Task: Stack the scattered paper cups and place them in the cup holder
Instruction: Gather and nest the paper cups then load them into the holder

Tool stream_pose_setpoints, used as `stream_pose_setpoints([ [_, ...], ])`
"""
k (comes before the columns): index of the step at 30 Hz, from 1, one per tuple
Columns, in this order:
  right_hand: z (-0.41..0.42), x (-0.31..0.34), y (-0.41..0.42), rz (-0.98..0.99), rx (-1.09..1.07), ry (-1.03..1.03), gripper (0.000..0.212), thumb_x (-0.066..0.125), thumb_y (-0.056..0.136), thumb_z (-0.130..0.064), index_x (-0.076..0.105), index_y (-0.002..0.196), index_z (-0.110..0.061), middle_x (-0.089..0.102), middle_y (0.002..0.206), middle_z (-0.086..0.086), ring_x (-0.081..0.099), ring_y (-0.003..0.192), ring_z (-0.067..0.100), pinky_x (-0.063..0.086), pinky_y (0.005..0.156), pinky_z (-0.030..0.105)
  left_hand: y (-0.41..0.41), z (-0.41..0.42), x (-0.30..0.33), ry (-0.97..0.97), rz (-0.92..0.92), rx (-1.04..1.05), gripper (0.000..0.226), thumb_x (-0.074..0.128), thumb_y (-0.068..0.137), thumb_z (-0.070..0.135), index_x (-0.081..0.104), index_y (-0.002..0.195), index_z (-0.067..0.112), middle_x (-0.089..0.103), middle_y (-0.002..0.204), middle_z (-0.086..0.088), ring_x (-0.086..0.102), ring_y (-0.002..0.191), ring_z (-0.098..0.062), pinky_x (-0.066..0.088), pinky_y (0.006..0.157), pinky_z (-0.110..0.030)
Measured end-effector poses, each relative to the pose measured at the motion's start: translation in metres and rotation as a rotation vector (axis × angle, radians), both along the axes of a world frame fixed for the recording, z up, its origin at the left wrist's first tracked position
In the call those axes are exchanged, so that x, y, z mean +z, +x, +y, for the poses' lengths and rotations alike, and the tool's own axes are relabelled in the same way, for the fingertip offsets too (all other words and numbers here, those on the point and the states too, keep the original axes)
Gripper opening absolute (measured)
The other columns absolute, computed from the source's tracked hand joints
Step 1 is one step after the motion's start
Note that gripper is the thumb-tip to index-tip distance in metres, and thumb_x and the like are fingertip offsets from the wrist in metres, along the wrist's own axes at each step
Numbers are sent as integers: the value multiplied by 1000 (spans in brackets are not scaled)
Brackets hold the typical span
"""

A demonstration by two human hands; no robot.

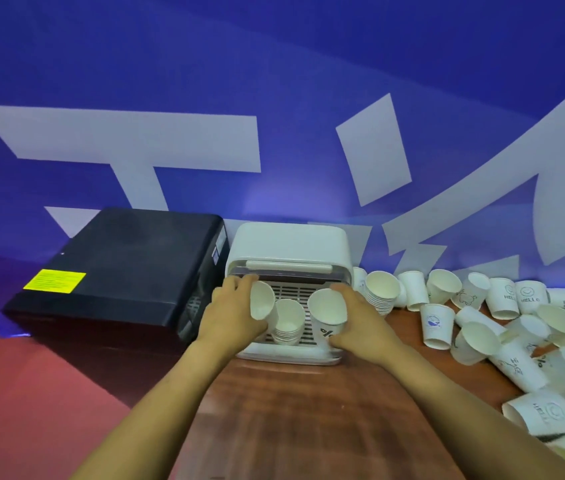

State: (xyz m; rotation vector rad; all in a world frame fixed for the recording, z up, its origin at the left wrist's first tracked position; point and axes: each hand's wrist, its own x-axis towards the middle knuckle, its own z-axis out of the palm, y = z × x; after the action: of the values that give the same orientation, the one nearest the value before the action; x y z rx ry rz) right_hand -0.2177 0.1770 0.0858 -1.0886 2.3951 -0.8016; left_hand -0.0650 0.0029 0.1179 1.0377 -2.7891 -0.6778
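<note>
Over the brown table (295, 420), our left hand (231, 311) has its grip curled round one paper cup (262, 301) and our right hand (355, 322) clasps another cup (326, 311), both at the white cup holder (288, 247) in mid-frame. Between them, a short stack (288, 322) already sits in the holder (a start, we judge). At right, the scattered cups (503, 327) lie mostly unstacked, so the bulk of the job remains.

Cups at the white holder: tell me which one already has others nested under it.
The middle cup stack, standing in the cup holder; ribbed rims show below it. The left hand and right hand each grip one single cup.
</note>
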Motion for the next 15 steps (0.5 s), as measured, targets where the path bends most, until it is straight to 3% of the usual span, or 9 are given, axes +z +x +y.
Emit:
stream_pose_setpoints([
  [9, -46, -8, 22, 90, -91, -22, 87, 75, 71, -32, 20, 139, -34, 40, 142, -2, 49, 120, 23, 48, 85, 38, -5, -30, -6, -62, 9, 4, 72, 69, 76, 28, 34, 140, 26, 39, 132, -4, 42, 116, -29, 48, 88, -40],
  [15, -58, -15, 22, 79, -123, -7, 87, 74, 72, -33, 21, 140, -33, 40, 142, -4, 48, 121, 23, 48, 86, 38, -9, -34, -22, -52, -30, -48, 76, 67, 80, 32, 29, 145, 24, 35, 139, -4, 40, 121, -29, 47, 92, -39],
])
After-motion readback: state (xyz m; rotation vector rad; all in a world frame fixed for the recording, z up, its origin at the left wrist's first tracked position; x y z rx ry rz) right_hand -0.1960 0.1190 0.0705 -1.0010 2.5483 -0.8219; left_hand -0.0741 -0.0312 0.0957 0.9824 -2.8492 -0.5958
